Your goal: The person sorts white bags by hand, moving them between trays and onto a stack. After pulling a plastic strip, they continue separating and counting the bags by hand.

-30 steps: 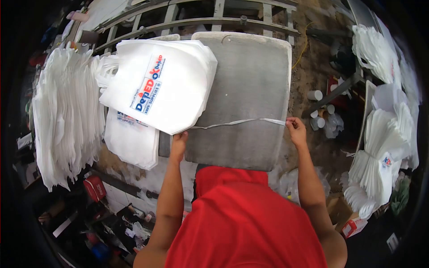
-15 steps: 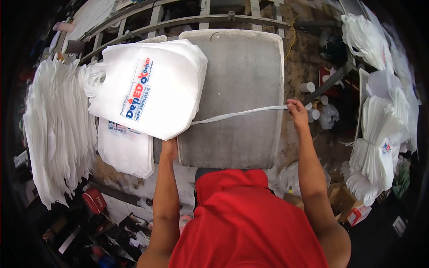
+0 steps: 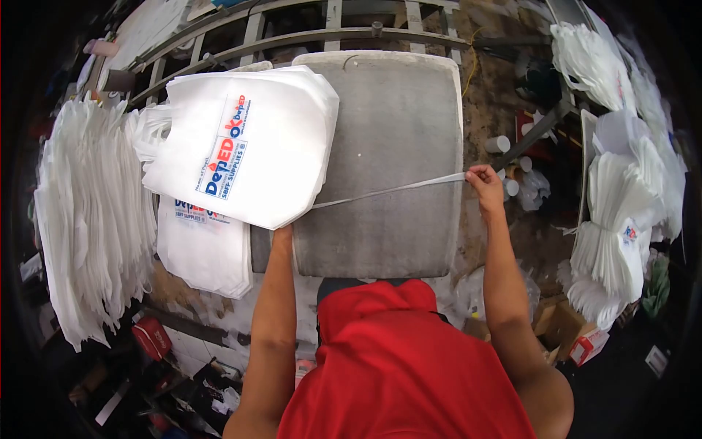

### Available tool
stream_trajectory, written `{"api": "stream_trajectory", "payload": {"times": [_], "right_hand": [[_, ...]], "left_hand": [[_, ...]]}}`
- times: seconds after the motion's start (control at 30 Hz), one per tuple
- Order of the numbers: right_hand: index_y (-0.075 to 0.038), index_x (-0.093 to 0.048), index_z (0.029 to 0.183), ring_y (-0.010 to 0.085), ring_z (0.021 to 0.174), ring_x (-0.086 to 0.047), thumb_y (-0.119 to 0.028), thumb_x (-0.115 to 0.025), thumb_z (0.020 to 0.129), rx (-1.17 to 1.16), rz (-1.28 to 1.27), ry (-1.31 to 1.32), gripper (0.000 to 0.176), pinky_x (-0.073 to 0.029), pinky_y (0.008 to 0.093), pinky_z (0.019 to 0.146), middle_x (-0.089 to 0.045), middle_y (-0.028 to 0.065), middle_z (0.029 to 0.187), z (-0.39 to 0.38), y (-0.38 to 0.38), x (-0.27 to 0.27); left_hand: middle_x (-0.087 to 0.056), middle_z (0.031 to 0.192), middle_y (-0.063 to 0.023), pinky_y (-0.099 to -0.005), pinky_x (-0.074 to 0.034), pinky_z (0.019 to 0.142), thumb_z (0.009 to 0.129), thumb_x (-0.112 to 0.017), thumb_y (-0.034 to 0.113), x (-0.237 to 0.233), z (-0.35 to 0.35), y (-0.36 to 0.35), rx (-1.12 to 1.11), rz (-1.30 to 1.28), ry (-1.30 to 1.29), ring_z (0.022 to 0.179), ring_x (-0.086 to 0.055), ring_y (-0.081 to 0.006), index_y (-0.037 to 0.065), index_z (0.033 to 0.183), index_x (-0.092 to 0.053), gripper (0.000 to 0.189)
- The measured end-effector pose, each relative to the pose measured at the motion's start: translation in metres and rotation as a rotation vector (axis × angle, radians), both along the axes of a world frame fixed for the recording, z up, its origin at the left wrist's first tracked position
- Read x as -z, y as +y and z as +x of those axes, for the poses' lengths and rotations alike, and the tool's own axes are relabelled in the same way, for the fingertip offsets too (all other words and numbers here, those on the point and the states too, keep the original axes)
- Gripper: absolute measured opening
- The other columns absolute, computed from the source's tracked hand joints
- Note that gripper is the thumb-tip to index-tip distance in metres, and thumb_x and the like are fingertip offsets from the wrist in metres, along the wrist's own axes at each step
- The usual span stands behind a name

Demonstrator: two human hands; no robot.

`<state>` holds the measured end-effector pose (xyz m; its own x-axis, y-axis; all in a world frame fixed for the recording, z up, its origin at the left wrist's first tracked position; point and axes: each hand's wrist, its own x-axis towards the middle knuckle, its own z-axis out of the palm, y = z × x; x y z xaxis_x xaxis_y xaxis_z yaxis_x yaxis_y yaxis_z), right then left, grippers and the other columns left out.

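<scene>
Rails (image 3: 333, 34) cross at 12 o'clock, beyond the grey board (image 3: 387, 124) in front of me. At 10 o'clock a stack of white bags (image 3: 274, 168) lies, print up, over the board's left side; a second stack (image 3: 205, 263) shows below it, just under 9 o'clock. Near 3 o'clock, my right hand (image 3: 485, 192) pinches a white strip (image 3: 398, 189) between thumb and fingers. It runs almost straight across the board to the upper stack's near right corner. My left hand (image 3: 283, 234), towards 9 o'clock, is mostly hidden beneath that corner; I cannot tell whether it grips. Folded bags (image 3: 88, 227) fill far 9 o'clock.
</scene>
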<state>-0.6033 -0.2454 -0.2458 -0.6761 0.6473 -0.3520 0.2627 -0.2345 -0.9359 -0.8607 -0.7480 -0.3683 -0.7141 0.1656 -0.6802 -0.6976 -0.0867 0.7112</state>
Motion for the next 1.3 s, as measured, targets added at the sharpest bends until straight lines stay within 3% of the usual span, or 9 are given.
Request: {"api": "stream_trajectory", "payload": {"times": [0.13,0.2,0.4,0.47,0.53,0.67,0.8,1.17,1.3], "right_hand": [[-0.003,-0.066,0.113,0.014,0.099,-0.064,-0.012,-0.077,0.092,0.008,0.203,-0.125,0.026,-0.051,0.0268,0.084,-0.07,0.0059,0.108,-0.016,-0.01,-0.008],[-0.003,-0.065,0.12,0.0237,0.113,-0.062,-0.018,-0.075,0.092,0.135,0.726,-0.202,0.033,-0.051,0.0349,0.093,-0.064,0.013,0.126,-0.019,-0.036,-0.041],[-0.003,-0.063,0.123,0.0379,0.124,-0.053,-0.013,-0.068,0.09,-0.099,1.003,-0.254,0.035,-0.042,0.0446,0.107,-0.057,0.0175,0.136,0.015,-0.074,-0.062],[-0.003,-0.063,0.122,0.0383,0.124,-0.053,-0.013,-0.068,0.09,-0.138,0.993,-0.174,0.034,-0.041,0.0447,0.108,-0.057,0.0177,0.135,-0.01,-0.098,-0.079],[-0.001,-0.063,0.121,0.0378,0.127,-0.052,-0.016,-0.07,0.09,-0.181,0.918,-0.084,0.036,-0.041,0.0458,0.109,-0.058,0.0184,0.134,-0.047,-0.128,-0.087],[-0.002,-0.042,0.15,0.0425,0.144,-0.039,-0.039,-0.084,0.08,-0.27,0.321,-0.121,0.089,-0.036,0.0477,0.118,-0.041,0.0261,0.153,-0.165,-0.167,-0.109],[0.001,-0.032,0.156,0.0449,0.15,-0.027,-0.055,-0.088,0.067,-0.521,0.848,0.022,0.119,-0.03,0.0527,0.121,-0.028,0.0269,0.162,-0.283,-0.18,-0.122],[0.012,-0.028,0.155,0.0422,0.147,-0.038,-0.086,-0.074,0.059,-0.978,0.725,-0.336,0.144,-0.034,0.0455,0.12,-0.034,0.0335,0.158,-0.498,-0.183,-0.153],[0.011,-0.05,0.143,0.0408,0.141,-0.046,-0.087,-0.071,0.059,-1.247,0.859,-0.53,0.131,-0.041,0.0449,0.114,-0.045,0.032,0.151,-0.538,-0.205,-0.102]], "left_hand": [[-0.054,0.146,-0.0136,-0.0388,-0.043,0.109,0.105,-0.055,0.043,-0.008,-0.013,0.019,0.043,-0.062,0.006,0.131,-0.052,-0.0241,0.004,0.152,-0.044,0.062],[-0.054,0.146,-0.014,-0.0391,-0.043,0.109,0.105,-0.054,0.043,-0.017,-0.004,0.012,0.098,-0.156,-0.016,0.13,-0.052,-0.0245,0.004,0.152,-0.044,0.062],[-0.057,0.141,-0.0162,-0.0379,-0.043,0.105,0.105,-0.054,0.039,-0.09,0.055,-0.015,0.386,-0.45,-0.026,0.127,-0.054,-0.0236,0.001,0.149,-0.047,0.058],[-0.054,0.145,-0.0178,-0.036,-0.033,0.115,0.101,-0.06,0.045,-0.16,0.066,0.001,0.476,-0.385,0.163,0.134,-0.049,-0.0234,0.003,0.155,-0.039,0.071],[-0.053,0.146,-0.017,-0.0366,-0.029,0.117,0.1,-0.059,0.049,-0.153,0.065,-0.006,0.322,-0.137,0.177,0.136,-0.046,-0.0235,0.004,0.155,-0.038,0.074],[-0.049,0.143,-0.0155,-0.0405,-0.024,0.119,0.096,-0.05,0.07,-0.175,0.05,0.004,0.058,0.233,0.09,0.137,-0.04,-0.0254,0.004,0.151,-0.037,0.087],[-0.05,0.143,-0.0128,-0.0405,-0.029,0.115,0.091,-0.05,0.079,-0.193,0.039,0.021,-0.045,0.237,0.044,0.133,-0.044,-0.0256,0.008,0.151,-0.037,0.094],[-0.045,0.145,-0.0164,-0.047,-0.033,0.116,0.085,-0.067,0.07,-0.197,0.017,-0.003,-0.29,0.315,-0.196,0.135,-0.044,-0.0315,0.008,0.154,-0.033,0.099],[-0.054,0.139,-0.0138,-0.0456,-0.039,0.11,0.089,-0.07,0.057,-0.225,-0.002,0.018,-0.346,0.268,-0.145,0.125,-0.053,-0.0296,0.007,0.151,-0.038,0.086]]}}
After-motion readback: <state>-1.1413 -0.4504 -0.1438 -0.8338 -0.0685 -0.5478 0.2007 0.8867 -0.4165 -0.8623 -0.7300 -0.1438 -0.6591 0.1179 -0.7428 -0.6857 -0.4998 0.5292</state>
